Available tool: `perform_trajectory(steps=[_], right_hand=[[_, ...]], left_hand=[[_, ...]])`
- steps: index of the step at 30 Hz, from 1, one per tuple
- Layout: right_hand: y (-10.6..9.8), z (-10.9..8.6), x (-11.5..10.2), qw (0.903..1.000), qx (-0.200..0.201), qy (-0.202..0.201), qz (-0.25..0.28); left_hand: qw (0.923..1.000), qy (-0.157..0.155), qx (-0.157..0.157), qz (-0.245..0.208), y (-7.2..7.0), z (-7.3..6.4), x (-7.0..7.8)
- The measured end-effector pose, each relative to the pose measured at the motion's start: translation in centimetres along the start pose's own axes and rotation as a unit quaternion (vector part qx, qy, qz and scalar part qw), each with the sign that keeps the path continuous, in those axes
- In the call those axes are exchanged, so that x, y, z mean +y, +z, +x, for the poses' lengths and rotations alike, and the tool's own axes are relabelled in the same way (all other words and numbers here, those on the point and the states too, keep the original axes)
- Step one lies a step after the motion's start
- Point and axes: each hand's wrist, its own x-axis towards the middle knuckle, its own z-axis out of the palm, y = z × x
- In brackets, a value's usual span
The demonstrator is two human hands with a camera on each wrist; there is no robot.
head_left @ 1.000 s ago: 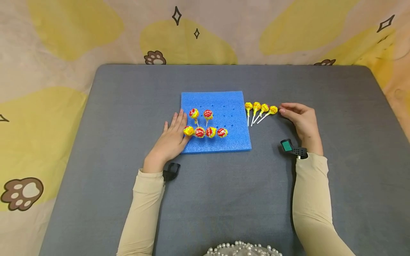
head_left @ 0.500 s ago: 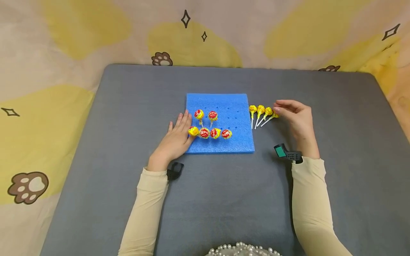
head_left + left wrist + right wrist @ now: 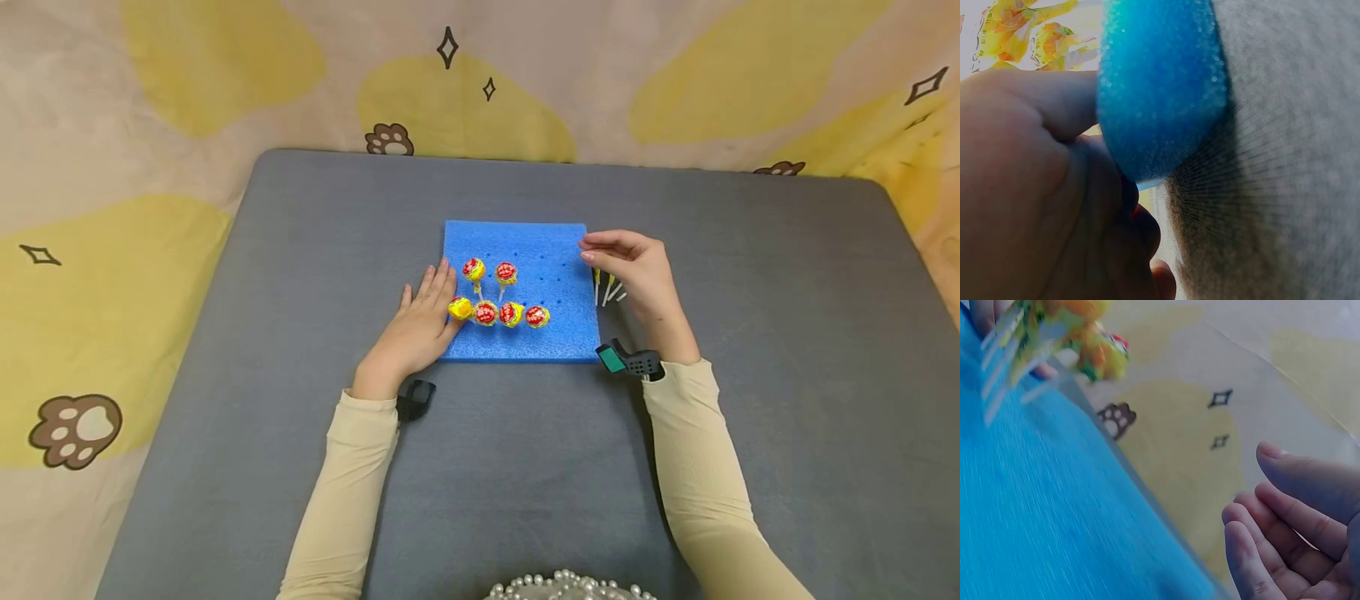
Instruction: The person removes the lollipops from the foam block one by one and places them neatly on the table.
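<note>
Several lollipops (image 3: pixel 486 313) in red and yellow wrappers stand on white sticks in a blue foam board (image 3: pixel 566 337). My left hand (image 3: pixel 412 333) rests along the board's left edge with fingers extended. In the left wrist view its thumb (image 3: pixel 1063 103) lies against the foam. My right hand (image 3: pixel 633 271) hovers at the board's upper right edge. Nothing is between its slightly bent fingers and thumb in the right wrist view. Beneath it lie loose yellow lollipops, their heads mostly hidden by the hand and their white sticks (image 3: pixel 608 292) showing.
Rows of small holes (image 3: pixel 542 278) mark the board's back and right part. The grey tabletop (image 3: pixel 510 458) surrounds it, backed by a patterned yellow and cream cloth (image 3: pixel 525 108). Black wrist cameras (image 3: pixel 630 360) sit on both wrists, and a pearl-trimmed item shows at the bottom.
My right hand has moved left from beside the loose lollipops, passing over them to the board's edge. My left hand stays in place. The head view has shifted slightly.
</note>
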Motion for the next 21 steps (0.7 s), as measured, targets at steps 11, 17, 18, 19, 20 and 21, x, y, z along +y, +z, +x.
perform_trajectory(steps=[11, 17, 18, 19, 20, 21], right_hand=[[3.7, 0.6, 0.7, 0.9972, -0.06, 0.029, -0.034], [5.4, 0.5, 1.3, 0.9937, -0.097, 0.038, -0.04], [5.6, 0.5, 1.4, 0.9934, -0.101, 0.039, -0.038], [5.8, 0.5, 1.4, 0.9931, -0.104, 0.039, -0.037], [5.9, 0.5, 1.5, 0.9929, -0.106, 0.039, -0.035], [6.0, 0.5, 1.6, 0.9928, -0.108, 0.039, -0.033]], left_hand=[[1.0, -0.001, -0.004, 0.0, 0.1, 0.0, 0.1], [1.0, -0.002, -0.005, 0.002, 0.2, 0.2, 0.0], [1.0, -0.002, -0.005, 0.003, 0.2, 0.2, 0.0], [1.0, -0.004, -0.005, 0.003, 0.2, 0.2, 0.0], [1.0, -0.005, -0.005, 0.003, 0.2, 0.2, 0.0], [1.0, -0.005, -0.005, 0.003, 0.2, 0.2, 0.0]])
